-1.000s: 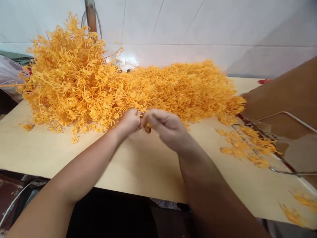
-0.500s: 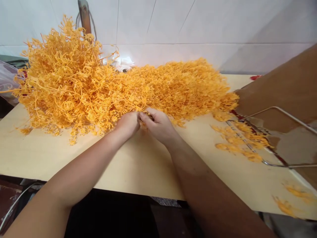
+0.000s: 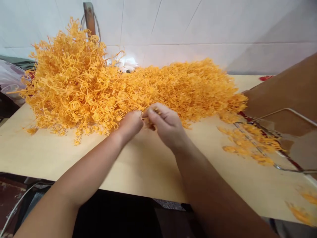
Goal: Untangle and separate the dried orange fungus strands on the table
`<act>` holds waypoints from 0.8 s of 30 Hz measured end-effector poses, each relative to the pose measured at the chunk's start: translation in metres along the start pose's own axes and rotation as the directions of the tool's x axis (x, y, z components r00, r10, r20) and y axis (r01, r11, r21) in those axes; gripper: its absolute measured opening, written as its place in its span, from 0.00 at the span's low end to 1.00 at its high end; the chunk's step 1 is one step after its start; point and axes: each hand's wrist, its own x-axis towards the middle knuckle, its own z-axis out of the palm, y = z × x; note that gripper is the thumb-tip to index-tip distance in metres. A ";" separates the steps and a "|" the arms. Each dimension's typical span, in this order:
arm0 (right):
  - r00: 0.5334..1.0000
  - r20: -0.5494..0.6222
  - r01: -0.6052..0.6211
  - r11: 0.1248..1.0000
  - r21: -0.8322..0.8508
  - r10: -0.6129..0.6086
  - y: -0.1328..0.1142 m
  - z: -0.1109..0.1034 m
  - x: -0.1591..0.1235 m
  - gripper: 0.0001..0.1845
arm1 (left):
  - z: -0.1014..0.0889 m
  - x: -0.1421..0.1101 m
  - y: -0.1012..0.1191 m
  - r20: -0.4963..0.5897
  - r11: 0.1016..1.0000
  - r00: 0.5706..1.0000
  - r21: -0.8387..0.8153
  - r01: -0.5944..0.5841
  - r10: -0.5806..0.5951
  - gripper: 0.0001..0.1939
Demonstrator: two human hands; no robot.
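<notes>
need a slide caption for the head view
Right hand holding a small orange piece close to the left hand, before a heap of yellow-orange sprigs on a pale tabletop.

There's just one camera, worn on the head, looking forward and down along both forearms (image 3: 91,172) to the hands (image 3: 169,129), close over the table (image 3: 148,172), facing the wall (image 3: 178,21) behind.

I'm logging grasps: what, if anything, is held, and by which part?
The right hand holds a small, wispy orange-yellow piece; which part it grips is too blurred to tell. Whether the left hand holds anything is hidden.
</notes>
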 end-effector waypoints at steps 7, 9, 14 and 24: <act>0.948 -0.247 -0.246 0.953 -0.176 0.199 0.023 -0.012 0.010 0.08 | 0.006 -0.008 0.011 0.005 0.855 1.000 0.518 -0.028 0.030 0.16; 0.960 -0.209 -0.251 0.909 -0.332 0.189 0.021 -0.007 0.011 0.12 | 0.008 -0.008 0.014 0.052 0.802 0.998 0.596 -0.045 0.018 0.17; 0.954 -0.195 -0.296 0.805 -0.515 0.226 0.025 -0.005 0.015 0.18 | 0.009 -0.015 0.023 0.079 0.751 0.996 0.656 -0.076 0.033 0.19; 0.972 0.235 0.046 0.962 -0.268 0.019 0.004 -0.013 -0.001 0.18 | 0.003 -0.009 0.011 0.041 0.926 0.999 0.376 -0.029 0.015 0.15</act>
